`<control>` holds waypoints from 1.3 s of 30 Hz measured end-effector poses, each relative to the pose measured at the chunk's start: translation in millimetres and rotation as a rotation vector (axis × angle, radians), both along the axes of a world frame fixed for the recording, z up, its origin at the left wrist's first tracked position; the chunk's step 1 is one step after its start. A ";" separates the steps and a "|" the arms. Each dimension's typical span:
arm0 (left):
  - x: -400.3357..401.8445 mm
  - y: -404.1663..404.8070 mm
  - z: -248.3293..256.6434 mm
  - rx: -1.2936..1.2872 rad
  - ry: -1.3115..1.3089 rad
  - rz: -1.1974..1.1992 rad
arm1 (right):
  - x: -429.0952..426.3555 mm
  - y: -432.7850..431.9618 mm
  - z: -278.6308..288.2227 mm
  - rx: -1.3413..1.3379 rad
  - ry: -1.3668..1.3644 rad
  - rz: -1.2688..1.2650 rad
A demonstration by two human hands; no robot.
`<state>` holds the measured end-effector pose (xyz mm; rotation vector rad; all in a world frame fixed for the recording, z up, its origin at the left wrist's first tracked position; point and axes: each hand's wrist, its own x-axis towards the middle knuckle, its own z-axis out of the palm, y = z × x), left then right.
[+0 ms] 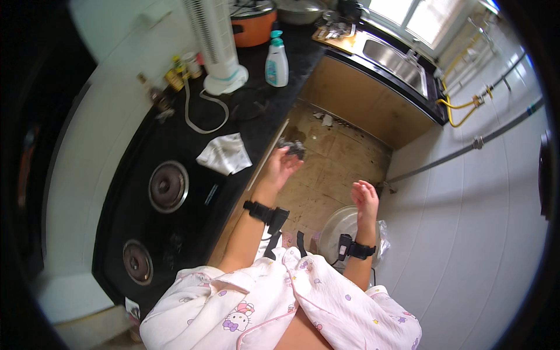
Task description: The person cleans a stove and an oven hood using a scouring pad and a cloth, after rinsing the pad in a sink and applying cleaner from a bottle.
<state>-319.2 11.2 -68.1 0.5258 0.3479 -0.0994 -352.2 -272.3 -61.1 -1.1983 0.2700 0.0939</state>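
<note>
My left hand (282, 165) is over the counter's front edge, its fingertips at a dark grey, crumpled bundle (294, 148) that may be a scouring pad or a bag; blur hides the exact grip. To the right, my right hand (365, 197) is raised with bent fingers, and no object shows in it. Left of my left hand, a white cloth (225, 154) lies on the black counter beside the gas stove (197, 214). Farther up the counter stands a white spray bottle (277, 61) with a teal head.
A white tower fan (214, 48) with a looping cord stands by the wall, near small bottles. Behind are an orange pot (251, 28) and a steel sink (393, 63). Debris (326, 119) lies on the floor; a round translucent container (334, 229) stands below my right hand.
</note>
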 end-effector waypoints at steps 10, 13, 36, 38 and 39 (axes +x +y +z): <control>215.2 -45.5 -18.4 -0.227 0.041 -0.082 | 165.1 -7.1 8.8 -0.076 0.091 0.008; 293.6 -69.5 -6.7 -0.166 0.034 -0.138 | 226.6 -25.2 29.6 -0.126 0.017 -0.034; 848.2 -318.5 4.2 0.407 -0.140 -0.581 | 734.3 -383.2 -31.3 -0.687 -0.109 -0.167; 899.5 -335.7 14.5 0.550 -0.162 -0.636 | 807.1 -398.3 -28.7 -0.885 -0.150 -0.139; 929.2 -342.2 14.8 0.564 -0.165 -0.676 | 841.2 -402.1 -20.7 -0.929 -0.121 -0.123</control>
